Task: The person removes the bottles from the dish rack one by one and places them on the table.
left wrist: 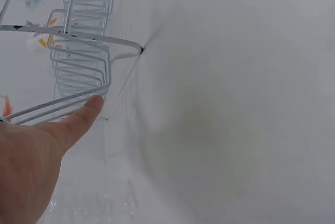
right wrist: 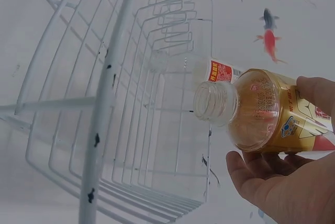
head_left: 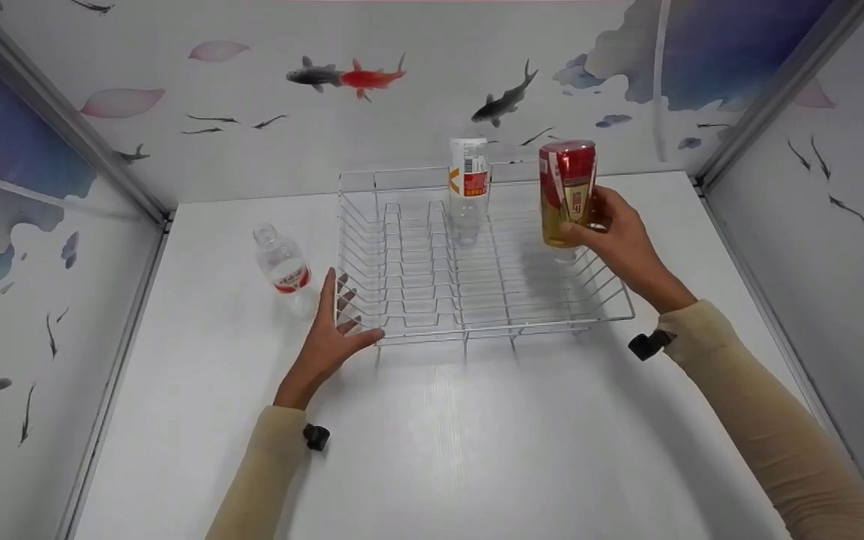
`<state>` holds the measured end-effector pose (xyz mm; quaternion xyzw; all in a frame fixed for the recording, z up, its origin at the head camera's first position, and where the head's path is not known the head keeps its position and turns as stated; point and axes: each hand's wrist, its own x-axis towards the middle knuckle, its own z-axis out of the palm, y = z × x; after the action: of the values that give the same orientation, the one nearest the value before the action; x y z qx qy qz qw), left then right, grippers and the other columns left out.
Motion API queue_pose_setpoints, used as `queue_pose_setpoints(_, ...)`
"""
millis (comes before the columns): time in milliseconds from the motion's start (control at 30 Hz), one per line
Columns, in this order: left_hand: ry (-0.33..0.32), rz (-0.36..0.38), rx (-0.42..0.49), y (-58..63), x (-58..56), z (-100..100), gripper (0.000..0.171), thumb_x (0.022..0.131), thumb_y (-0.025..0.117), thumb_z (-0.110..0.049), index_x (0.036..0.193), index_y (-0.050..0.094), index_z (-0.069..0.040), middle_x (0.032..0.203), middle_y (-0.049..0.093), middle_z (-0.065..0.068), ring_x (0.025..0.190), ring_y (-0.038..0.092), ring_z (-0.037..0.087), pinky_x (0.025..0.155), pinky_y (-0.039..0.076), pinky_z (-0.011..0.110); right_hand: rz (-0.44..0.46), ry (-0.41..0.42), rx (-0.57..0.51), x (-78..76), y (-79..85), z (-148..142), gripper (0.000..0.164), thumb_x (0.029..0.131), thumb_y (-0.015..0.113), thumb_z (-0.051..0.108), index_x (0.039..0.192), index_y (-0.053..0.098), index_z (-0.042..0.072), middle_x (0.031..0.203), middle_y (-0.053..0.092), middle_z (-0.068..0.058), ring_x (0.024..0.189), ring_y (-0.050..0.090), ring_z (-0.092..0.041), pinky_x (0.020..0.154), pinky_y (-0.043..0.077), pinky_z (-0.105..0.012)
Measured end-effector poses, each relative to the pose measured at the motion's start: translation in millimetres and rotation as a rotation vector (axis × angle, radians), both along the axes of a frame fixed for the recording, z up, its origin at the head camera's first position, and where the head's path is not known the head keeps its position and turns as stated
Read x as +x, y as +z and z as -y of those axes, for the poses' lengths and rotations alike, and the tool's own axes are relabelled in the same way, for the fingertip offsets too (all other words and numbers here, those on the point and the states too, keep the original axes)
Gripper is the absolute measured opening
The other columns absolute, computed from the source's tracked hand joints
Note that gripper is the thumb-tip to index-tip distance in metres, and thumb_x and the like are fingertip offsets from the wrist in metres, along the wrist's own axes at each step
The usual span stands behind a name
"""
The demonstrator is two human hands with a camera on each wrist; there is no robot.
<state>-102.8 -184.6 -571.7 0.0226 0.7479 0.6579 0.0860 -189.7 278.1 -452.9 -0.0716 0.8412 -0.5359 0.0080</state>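
Observation:
My right hand (head_left: pixel 619 240) grips a clear plastic bottle (head_left: pixel 568 196) with a red and gold label above the right part of a white wire dish rack (head_left: pixel 507 324). The bottle is upside down, and its uncapped neck (right wrist: pixel 215 101) points at the rack. At the rack's front left corner my left hand (head_left: pixel 331 337) holds the wire frame, its thumb (left wrist: pixel 78 124) along the front and fingers at the side. Another clear bottle (head_left: pixel 469 180) with a white, red and orange label stands neck down inside, near the back rim.
Left of the rack, a clear bottle (head_left: pixel 282 262) with a red and white label stands on the white table (head_left: pixel 432 450), neck up. Walls printed with fish (head_left: pixel 379 78) and petals enclose the table at the back and both sides. The rack has a row of raised wire dividers (head_left: pixel 394 255).

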Motion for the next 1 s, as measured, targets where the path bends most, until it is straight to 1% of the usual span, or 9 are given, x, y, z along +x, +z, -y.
queue_pose_setpoints(200,-0.006,0.000,-0.035,5.5,-6.3,-1.1,0.144,0.082,0.101,-0.038,0.178,-0.006,-0.027,0.185,0.009,0.006,0.166,0.027,0.036,0.129,0.037,0.054,-0.007,0.010,-0.008,2.6,-3.1,-3.1,0.077,0.106,0.078,0.033,0.168,0.039,0.009,0.160,0.055,-0.013,0.144,0.056,-0.032,0.124,0.046,-0.052)
queue_pose_setpoints(400,-0.018,0.026,-0.067,5.4,-7.2,-1.8,0.142,0.082,0.101,-0.040,0.178,-0.004,-0.031,0.185,0.006,0.004,0.167,0.026,0.034,0.128,0.039,0.052,0.005,-0.001,-0.019,1.7,-6.0,-5.5,0.077,0.105,0.079,0.034,0.167,0.041,0.009,0.161,0.055,-0.012,0.144,0.056,-0.031,0.125,0.045,-0.052)
queue_pose_setpoints(633,-0.007,0.036,-0.095,5.1,-6.2,-3.4,0.140,0.081,0.100,-0.045,0.178,-0.001,-0.036,0.186,0.007,0.003,0.166,0.027,0.036,0.127,0.040,0.054,0.002,0.007,0.003,5.1,-4.9,-9.7,0.076,0.105,0.078,0.031,0.167,0.040,0.008,0.162,0.054,-0.015,0.146,0.055,-0.034,0.125,0.045,-0.053)
queue_pose_setpoints(833,0.002,0.027,-0.119,3.5,-4.2,-0.6,0.140,0.082,0.099,-0.044,0.178,-0.002,-0.036,0.185,0.008,0.002,0.166,0.028,0.034,0.127,0.040,0.054,-0.002,0.020,0.005,8.9,-3.8,-7.5,0.076,0.105,0.079,0.029,0.167,0.041,0.009,0.162,0.054,-0.013,0.146,0.054,-0.034,0.125,0.044,-0.054)
queue_pose_setpoints(1000,-0.004,0.000,-0.126,3.7,-4.7,1.4,0.138,0.084,0.098,-0.043,0.178,-0.002,-0.032,0.185,0.009,0.003,0.165,0.030,0.035,0.126,0.042,0.054,-0.036,0.046,0.033,16.1,-2.9,-3.5,0.076,0.104,0.079,0.027,0.167,0.041,0.009,0.160,0.056,-0.014,0.142,0.056,-0.033,0.123,0.047,-0.052)
